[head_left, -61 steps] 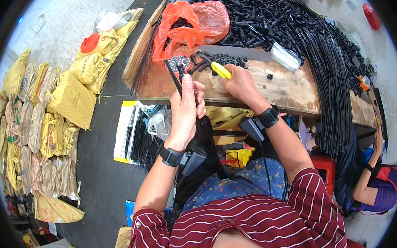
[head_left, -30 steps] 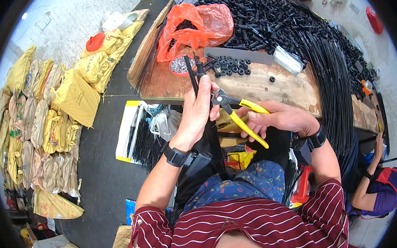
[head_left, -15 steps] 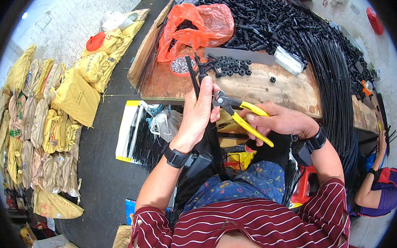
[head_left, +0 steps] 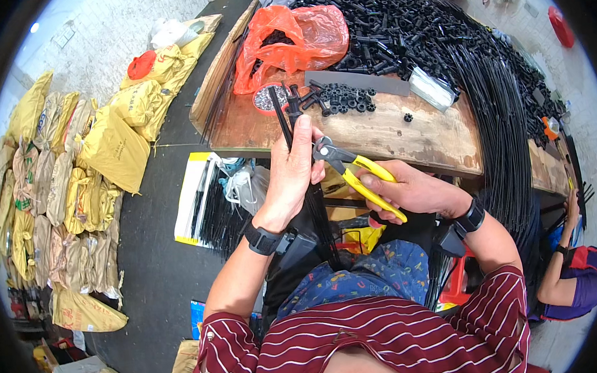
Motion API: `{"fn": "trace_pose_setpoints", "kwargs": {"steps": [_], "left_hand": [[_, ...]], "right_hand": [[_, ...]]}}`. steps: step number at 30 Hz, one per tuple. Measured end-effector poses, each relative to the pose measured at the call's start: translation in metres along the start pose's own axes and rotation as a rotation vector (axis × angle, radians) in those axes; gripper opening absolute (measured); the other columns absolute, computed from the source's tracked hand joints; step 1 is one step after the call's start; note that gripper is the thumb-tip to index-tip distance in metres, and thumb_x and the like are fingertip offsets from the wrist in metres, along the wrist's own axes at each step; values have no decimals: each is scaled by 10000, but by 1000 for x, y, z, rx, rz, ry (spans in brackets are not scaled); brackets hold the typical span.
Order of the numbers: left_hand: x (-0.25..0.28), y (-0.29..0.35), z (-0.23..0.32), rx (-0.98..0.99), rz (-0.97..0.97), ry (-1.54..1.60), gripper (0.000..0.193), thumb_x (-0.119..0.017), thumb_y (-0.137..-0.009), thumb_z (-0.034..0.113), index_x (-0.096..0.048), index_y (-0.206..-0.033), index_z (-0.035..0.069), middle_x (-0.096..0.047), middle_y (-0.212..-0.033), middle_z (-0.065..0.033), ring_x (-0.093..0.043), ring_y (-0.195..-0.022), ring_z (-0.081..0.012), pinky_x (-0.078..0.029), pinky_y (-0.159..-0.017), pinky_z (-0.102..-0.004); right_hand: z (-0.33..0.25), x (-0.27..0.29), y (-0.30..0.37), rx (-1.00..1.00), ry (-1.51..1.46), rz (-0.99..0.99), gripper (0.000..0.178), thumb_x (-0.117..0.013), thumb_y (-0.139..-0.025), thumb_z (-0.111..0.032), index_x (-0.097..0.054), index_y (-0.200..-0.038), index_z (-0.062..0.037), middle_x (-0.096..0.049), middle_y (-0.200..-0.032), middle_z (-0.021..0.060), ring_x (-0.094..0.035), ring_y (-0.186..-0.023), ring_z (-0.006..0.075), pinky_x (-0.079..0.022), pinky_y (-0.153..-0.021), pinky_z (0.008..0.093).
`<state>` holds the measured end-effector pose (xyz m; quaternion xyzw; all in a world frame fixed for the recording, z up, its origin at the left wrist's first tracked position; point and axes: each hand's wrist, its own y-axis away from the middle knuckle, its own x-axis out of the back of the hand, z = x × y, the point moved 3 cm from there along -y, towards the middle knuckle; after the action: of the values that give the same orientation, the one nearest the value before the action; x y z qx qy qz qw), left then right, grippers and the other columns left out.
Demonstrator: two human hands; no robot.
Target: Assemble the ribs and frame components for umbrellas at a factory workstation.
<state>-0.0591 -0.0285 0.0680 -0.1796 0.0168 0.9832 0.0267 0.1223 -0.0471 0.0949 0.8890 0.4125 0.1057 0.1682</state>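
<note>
My left hand [head_left: 289, 170] is closed round a bundle of thin black rods [head_left: 322, 229]. Their upper ends and a black plastic fitting [head_left: 293, 104] stick out above its thumb. In my right hand [head_left: 420, 190] is a pair of yellow-handled pliers [head_left: 375, 199], its fingers wrapped round the handles, which stand apart. The metal jaws [head_left: 323, 150] are right beside the left fingertips; whether they grip anything is too small to tell. Just beyond the left hand, a round red-rimmed tub [head_left: 260, 106] holds small silvery pieces, next to small black round caps [head_left: 349, 99].
A large heap of black plastic parts [head_left: 385, 33] covers the back of the wooden table [head_left: 404, 137]. Long black rods [head_left: 488, 136] hang over its right side. An orange plastic bag [head_left: 324, 33] sits at the back left. Yellow sacks [head_left: 117, 145] lie left; a co-worker's arm [head_left: 563, 247] shows at right.
Both hands have shifted slightly left, together with the rods and pliers. The pliers' handles look a little closer together. Both holds are the same.
</note>
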Motion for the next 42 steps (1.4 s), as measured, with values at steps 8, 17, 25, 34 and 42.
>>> {"fn": "trace_pose_setpoints", "kwargs": {"steps": [8, 17, 25, 34, 42], "left_hand": [[24, -6, -8, -26, 78, 32, 481, -406, -986, 492, -519, -884, 36, -442, -646, 7, -383, -447, -52, -324, -423, -218], [43, -12, -12, -1, 100, 68, 473, -424, -981, 488, -524, -891, 35, -461, -643, 1, -393, -455, -58, -327, -428, -220], [51, -18, -19, 19, 103, 116, 454, -438, -982, 472, -532, -882, 39, -461, -643, -1, -388, -452, -66, -325, -432, -227], [42, -24, -18, -20, 114, 108, 435, -469, -977, 451, -551, -871, 37, -480, -654, -2, -406, -457, -63, -331, -418, -223], [30, -27, -22, -70, 174, 75, 460, -504, -966, 434, -589, -1023, -14, -642, -939, -86, -413, -451, -36, -333, -402, -206]], "right_hand": [[12, 47, -42, 124, 360, 638, 254, -668, -835, -208, -553, -938, -6, -617, -669, 88, -600, -522, 191, -470, -486, 330], [-2, 52, -111, 359, 891, 857, 220, -608, -812, -148, -594, -969, 5, -634, -786, 254, -626, -783, 416, -493, -700, 482], [4, 56, -133, 436, 1092, 770, 148, -605, -798, -98, -581, -914, -9, -629, -725, 211, -636, -720, 378, -505, -647, 462], [-8, 45, -143, 574, 1278, 615, 180, -622, -772, -96, -546, -880, 27, -623, -724, 217, -638, -739, 367, -511, -651, 432], [3, 44, -117, 321, -1, 752, 342, -701, -802, -115, -574, -1076, 46, -608, -784, 11, -563, -647, 87, -473, -588, 244]]}}
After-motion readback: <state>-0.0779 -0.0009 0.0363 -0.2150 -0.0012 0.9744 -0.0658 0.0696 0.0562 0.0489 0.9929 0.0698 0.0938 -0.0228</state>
